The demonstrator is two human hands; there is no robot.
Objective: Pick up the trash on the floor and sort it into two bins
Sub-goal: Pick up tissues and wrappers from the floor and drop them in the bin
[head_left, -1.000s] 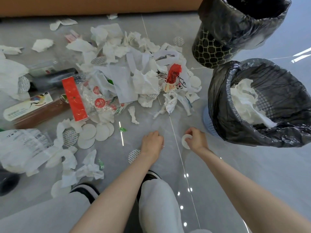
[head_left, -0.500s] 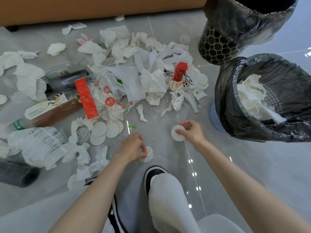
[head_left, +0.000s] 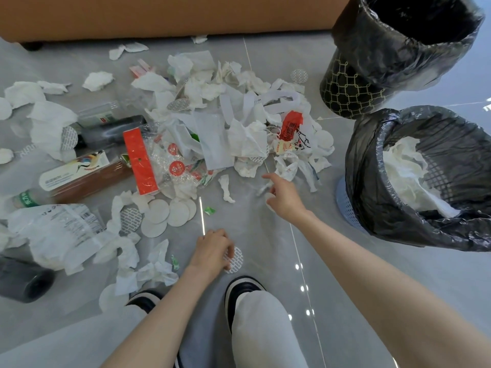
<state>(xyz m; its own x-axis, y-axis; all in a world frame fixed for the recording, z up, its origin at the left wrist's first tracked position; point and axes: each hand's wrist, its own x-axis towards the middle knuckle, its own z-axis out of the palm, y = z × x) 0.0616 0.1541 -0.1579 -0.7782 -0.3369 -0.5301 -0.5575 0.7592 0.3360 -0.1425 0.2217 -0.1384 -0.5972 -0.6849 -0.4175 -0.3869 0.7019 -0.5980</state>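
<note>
Trash covers the grey floor: crumpled tissues [head_left: 247,139], white round pads [head_left: 178,213], plastic wrappers [head_left: 175,166] and bottles [head_left: 79,181]. My left hand [head_left: 212,251] curls its fingers onto the edge of a patterned round seal disc [head_left: 236,260] lying just ahead of my shoe. My right hand [head_left: 284,197] holds a white round pad [head_left: 269,204] under its palm, index finger stretched toward a twisted tissue scrap [head_left: 261,189] at the pile's near edge. A blue mesh bin [head_left: 345,205] with a black liner holds white tissues. Behind it stands a black lattice-patterned bin [head_left: 345,94], also lined.
A brown furniture base [head_left: 159,14] runs along the back. A dark bottle [head_left: 24,282] lies at the left edge, with a red packet [head_left: 139,160] by the wrappers. My shoes [head_left: 244,288] and white trouser legs are at the bottom.
My right hand lifted the white pad off the floor and reached forward to the pile. My left hand shifted onto the patterned disc.
</note>
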